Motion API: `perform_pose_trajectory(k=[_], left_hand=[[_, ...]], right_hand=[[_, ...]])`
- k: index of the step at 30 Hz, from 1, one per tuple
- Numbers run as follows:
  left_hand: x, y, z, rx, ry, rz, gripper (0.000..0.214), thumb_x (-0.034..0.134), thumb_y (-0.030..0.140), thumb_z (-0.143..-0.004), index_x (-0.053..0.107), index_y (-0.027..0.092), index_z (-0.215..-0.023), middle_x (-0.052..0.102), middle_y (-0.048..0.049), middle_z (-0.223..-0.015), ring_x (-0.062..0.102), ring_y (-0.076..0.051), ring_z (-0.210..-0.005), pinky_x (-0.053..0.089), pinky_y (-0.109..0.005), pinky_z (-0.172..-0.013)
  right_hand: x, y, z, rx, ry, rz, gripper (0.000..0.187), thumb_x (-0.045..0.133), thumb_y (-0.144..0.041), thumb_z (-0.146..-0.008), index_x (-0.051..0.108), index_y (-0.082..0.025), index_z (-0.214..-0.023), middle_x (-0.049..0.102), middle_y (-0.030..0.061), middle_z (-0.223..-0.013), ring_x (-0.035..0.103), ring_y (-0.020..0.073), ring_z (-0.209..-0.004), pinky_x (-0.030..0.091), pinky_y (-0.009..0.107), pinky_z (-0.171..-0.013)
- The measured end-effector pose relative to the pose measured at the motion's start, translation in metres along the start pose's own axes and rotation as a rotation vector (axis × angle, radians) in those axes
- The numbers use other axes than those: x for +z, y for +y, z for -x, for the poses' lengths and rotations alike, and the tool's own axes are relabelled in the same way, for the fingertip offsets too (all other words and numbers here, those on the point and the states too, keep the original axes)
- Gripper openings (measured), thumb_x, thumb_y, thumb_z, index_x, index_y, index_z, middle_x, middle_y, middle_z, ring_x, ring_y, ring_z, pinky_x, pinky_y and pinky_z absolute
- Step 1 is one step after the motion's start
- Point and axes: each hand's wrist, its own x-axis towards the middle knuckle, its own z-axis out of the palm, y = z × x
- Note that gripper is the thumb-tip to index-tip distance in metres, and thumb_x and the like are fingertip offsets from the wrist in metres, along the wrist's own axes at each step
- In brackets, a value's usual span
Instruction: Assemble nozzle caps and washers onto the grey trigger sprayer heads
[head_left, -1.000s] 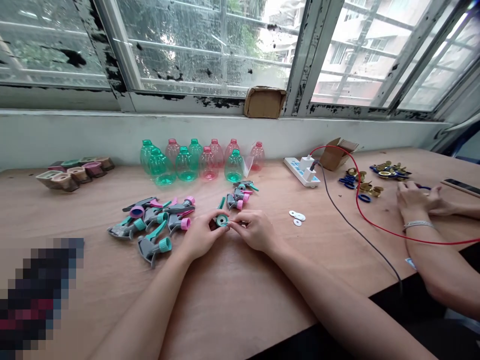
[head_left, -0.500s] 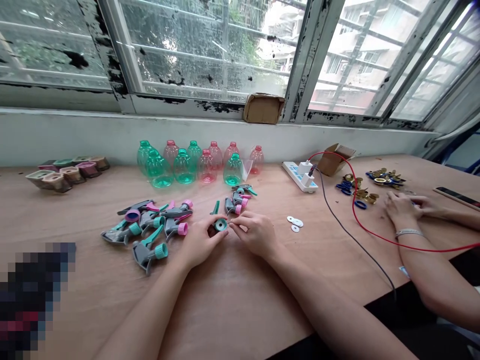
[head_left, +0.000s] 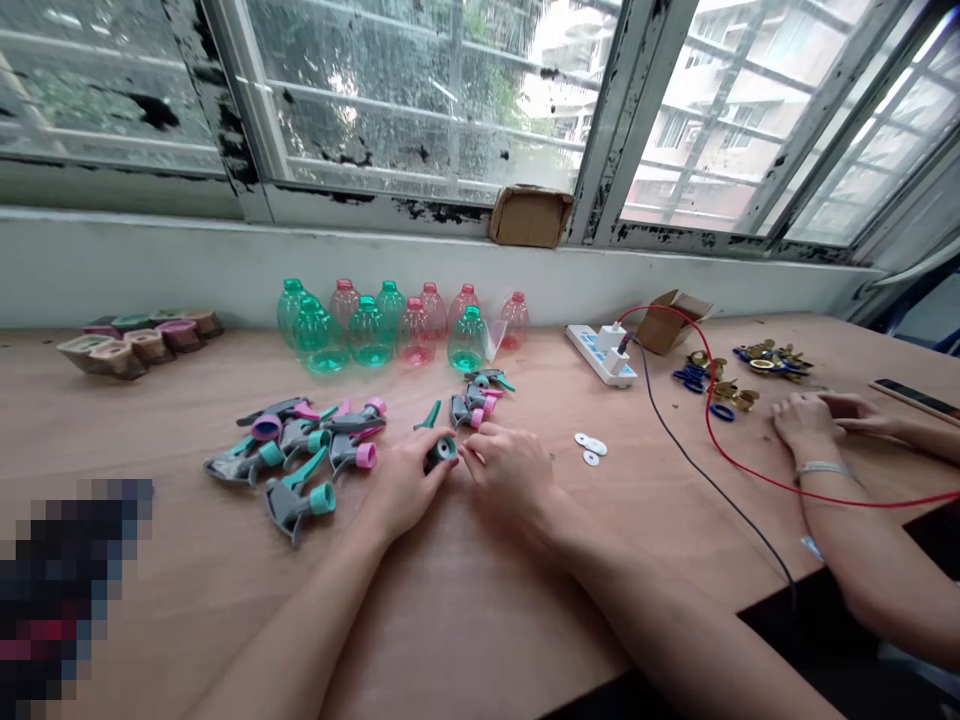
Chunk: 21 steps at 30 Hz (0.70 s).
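Observation:
A grey and green spray bottle trigger head (head_left: 439, 449) is held in my left hand (head_left: 405, 480), its round green cap turned up toward me with a white disc inside. My right hand (head_left: 512, 470) is beside the cap, fingers pinched together; whatever they hold is too small or hidden to name. To the left lies a pile of grey trigger heads (head_left: 296, 505) with green or pink caps. A smaller group of trigger heads (head_left: 471, 410) lies just beyond my hands. Several white round gaskets (head_left: 592, 446) rest on the table to the right.
Green bottles (head_left: 367, 340) and pink bottles (head_left: 414, 335) stand along the wall. A white power strip (head_left: 600, 352) with red and dark cables is at the right. Another person's hands (head_left: 806, 425) work near gold and blue parts (head_left: 772, 358). Multi-section containers (head_left: 139, 345) sit far left.
My right hand has turned slightly, its pinched fingers still beside the cap. The green cap has tilted a little in my left hand. The view has shifted slightly.

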Motion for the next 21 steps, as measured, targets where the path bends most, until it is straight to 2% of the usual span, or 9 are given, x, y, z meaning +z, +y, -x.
perform_pose_trajectory(k=[7, 11, 16, 21], left_hand=[[-0.002, 0.004, -0.001, 0.041, -0.109, 0.017, 0.034, 0.055, 0.022, -0.084, 0.059, 0.023, -0.118, 0.064, -0.0067, -0.121, 0.058, -0.024, -0.112, 0.044, -0.037, -0.098], [-0.001, 0.005, -0.001, 0.081, -0.164, 0.002, 0.034, 0.053, 0.022, -0.085, 0.059, 0.024, -0.119, 0.064, -0.0061, -0.118, 0.059, -0.024, -0.109, 0.045, -0.037, -0.095], [-0.002, 0.003, 0.000, 0.107, -0.208, -0.005, 0.033, 0.051, 0.024, -0.087, 0.059, 0.025, -0.119, 0.064, -0.0056, -0.117, 0.058, -0.023, -0.109, 0.045, -0.036, -0.095], [-0.001, 0.003, 0.000, 0.123, -0.199, -0.018, 0.033, 0.053, 0.024, -0.085, 0.060, 0.024, -0.118, 0.063, -0.0056, -0.118, 0.057, -0.024, -0.109, 0.045, -0.036, -0.096]], right_hand=[[-0.003, 0.012, -0.002, -0.025, -0.023, -0.105, 0.028, 0.053, -0.034, -0.090, 0.072, -0.023, -0.074, 0.071, 0.0040, -0.080, 0.062, 0.0169, -0.070, 0.033, 0.027, -0.058], [-0.003, 0.016, -0.001, -0.014, -0.054, -0.149, 0.025, 0.056, -0.033, -0.088, 0.073, -0.023, -0.073, 0.071, 0.0044, -0.076, 0.061, 0.0172, -0.069, 0.033, 0.027, -0.058], [0.008, 0.024, -0.003, 0.023, -0.108, -0.342, 0.023, 0.058, -0.032, -0.086, 0.074, -0.023, -0.072, 0.070, 0.0015, -0.065, 0.058, 0.0132, -0.057, 0.032, 0.024, -0.053], [0.020, 0.033, -0.005, 0.018, -0.133, -0.492, 0.024, 0.060, -0.030, -0.085, 0.074, -0.020, -0.069, 0.069, 0.0007, -0.062, 0.056, 0.0111, -0.055, 0.035, 0.022, -0.054]])
